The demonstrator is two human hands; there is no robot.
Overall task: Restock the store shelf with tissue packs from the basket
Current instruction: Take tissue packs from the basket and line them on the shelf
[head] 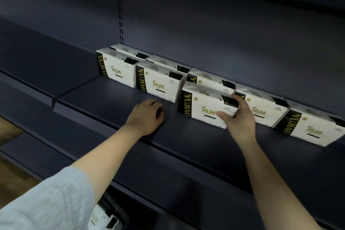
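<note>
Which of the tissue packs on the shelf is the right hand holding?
The front-row pack third from the left, set nearer the shelf edge than its neighbours; the right hand grips its right end.

A shop: dark retail shelving (186, 136) stocked with tissue packs (205, 106).

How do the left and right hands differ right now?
The left hand rests on the shelf, holding nothing; the right hand grips a tissue pack, thumb on its front, fingers over its top. The left hand lies left of that pack; the right hand at its right end. Both are bare.
</note>
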